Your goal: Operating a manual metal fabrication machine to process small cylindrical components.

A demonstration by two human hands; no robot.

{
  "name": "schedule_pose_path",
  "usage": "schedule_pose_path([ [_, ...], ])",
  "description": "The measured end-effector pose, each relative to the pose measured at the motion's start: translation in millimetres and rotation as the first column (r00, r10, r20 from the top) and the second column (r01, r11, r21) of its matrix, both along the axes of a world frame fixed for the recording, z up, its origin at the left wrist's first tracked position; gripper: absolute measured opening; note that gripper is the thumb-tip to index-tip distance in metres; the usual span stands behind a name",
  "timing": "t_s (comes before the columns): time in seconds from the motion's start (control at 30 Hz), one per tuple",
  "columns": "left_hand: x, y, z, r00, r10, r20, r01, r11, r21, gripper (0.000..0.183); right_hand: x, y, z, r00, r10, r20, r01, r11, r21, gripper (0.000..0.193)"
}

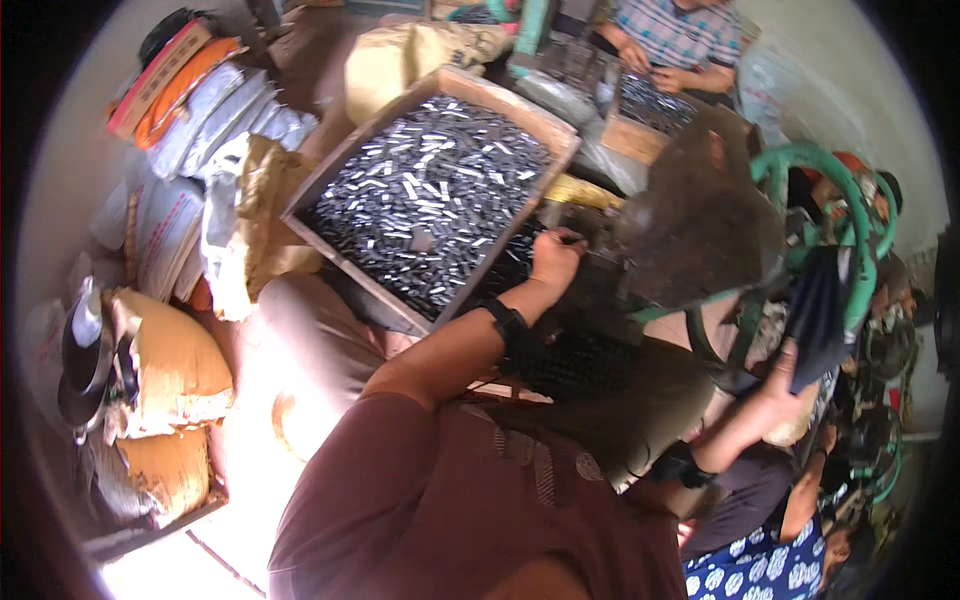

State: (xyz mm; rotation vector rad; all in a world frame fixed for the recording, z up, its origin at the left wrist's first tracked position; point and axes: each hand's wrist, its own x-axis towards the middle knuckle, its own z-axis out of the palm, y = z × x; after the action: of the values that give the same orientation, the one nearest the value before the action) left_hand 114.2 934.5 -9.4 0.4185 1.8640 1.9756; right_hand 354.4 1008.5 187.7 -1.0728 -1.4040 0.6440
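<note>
Beside the right edge of a wooden tray [345, 155], my left hand [557, 262] is closed in a pinch. A small dark piece [573, 240] shows at its fingertips; its exact kind is too small to make out. Small dark and shiny metal pieces [430, 190] fill the tray in a loose heap. Just right of that hand stands a bulky, dark brown machine part [705, 215], worn and grimy. My right hand [770, 400] is lower right, its thumb up against a dark blue, cloth-like piece [820, 315]; the other fingers are mostly hidden behind it.
A curved green metal bar [855, 215] arches at the right. Across from me a person in a checked shirt [670, 35] handles pieces at a smaller box [632, 138]. Stacked sacks [175, 350] line the left. Another person in blue patterned cloth [760, 565] sits close at lower right.
</note>
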Motion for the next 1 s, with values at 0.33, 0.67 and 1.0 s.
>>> schedule_pose_path([
  [0.33,-82.0,-170.4,21.5,0.654,-0.484,-0.582,-0.201,0.630,-0.750,0.019,-66.2,-64.7,-20.5,0.978,0.170,0.120,-0.192,0.513,0.836,0.021],
  [0.67,-118.9,-189.8,9.5,0.812,-0.445,-0.378,-0.017,0.629,-0.777,0.018,-295.8,-104.7,-169.3,0.120,0.306,0.945,-0.850,0.523,-0.061,0.011],
  [1.0,-114.2,-193.9,12.0,0.987,-0.111,-0.118,0.093,0.985,-0.144,0.014,-290.9,-133.8,-181.4,0.131,0.366,0.921,-0.750,0.644,-0.149,0.025],
])
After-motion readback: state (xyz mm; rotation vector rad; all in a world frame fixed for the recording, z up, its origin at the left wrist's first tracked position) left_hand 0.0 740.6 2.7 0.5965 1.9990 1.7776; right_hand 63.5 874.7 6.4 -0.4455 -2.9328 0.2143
